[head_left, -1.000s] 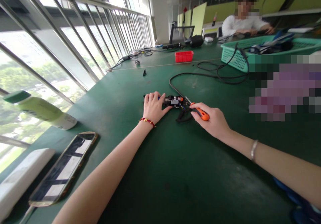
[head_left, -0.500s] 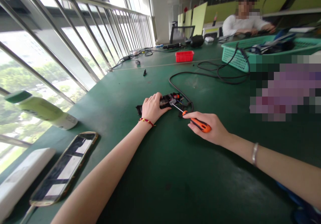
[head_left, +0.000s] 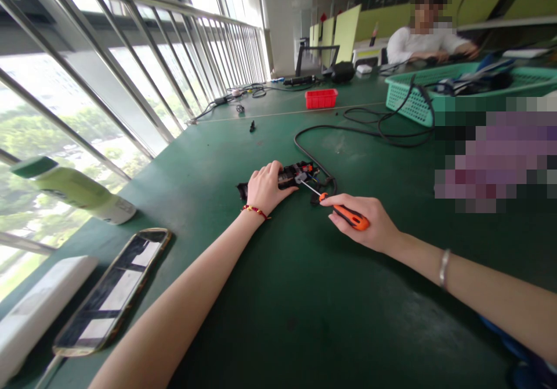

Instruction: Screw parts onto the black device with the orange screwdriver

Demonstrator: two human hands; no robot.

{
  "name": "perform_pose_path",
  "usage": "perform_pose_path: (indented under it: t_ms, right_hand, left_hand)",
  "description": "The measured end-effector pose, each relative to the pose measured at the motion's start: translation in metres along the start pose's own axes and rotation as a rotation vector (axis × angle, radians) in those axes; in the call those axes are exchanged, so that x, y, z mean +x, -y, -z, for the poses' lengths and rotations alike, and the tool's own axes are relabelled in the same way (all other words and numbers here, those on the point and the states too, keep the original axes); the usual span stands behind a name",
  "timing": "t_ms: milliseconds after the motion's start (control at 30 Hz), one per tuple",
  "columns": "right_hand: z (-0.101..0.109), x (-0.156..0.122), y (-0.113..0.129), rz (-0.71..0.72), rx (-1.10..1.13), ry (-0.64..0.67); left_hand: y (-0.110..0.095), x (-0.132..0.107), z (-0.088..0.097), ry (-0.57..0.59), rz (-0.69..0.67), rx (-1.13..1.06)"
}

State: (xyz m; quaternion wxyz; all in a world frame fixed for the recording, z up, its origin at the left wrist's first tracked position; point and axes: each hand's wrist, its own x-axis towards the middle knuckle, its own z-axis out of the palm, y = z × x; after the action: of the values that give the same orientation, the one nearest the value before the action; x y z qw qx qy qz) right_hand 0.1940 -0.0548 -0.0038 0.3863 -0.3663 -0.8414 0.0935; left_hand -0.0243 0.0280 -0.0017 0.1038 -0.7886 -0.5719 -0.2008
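My left hand (head_left: 266, 187) is closed round a black device housing (head_left: 288, 175) that lies on the green table, its inner parts and a few thin wires exposed at the right end. A thick black cable runs from that end. In my right hand (head_left: 369, 220) is an orange and black screwdriver (head_left: 351, 217), held at a slant. The screwdriver's shaft points up and left, its tip at a small grey part (head_left: 300, 177) of the device. Whether the tip sits in a screw is too small to tell. My left palm and fingers hide the middle of the housing.
A cable (head_left: 369, 126) loops toward a green basket (head_left: 409, 101) of tools. Farther back stands a red bin (head_left: 321, 98); a small black piece (head_left: 252, 126) lies left of it. A phone (head_left: 115, 290), white box (head_left: 47, 302) and bottle (head_left: 73, 191) line the left edge. A person (head_left: 429, 40) sits opposite.
Hardly anything differs; the whole view has shifted very slightly. My left hand still grips the housing, and the screwdriver tip stays at the same grey part.
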Motion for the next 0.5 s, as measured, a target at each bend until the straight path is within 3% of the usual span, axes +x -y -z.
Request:
perform_pose_path:
  t_ms: [500]
  right_hand:
    - [0.0006, -0.0002, 0.0, -0.018, -0.008, 0.014]
  left_hand:
    - [-0.0001, 0.0, -0.0004, -0.011, -0.015, 0.001]
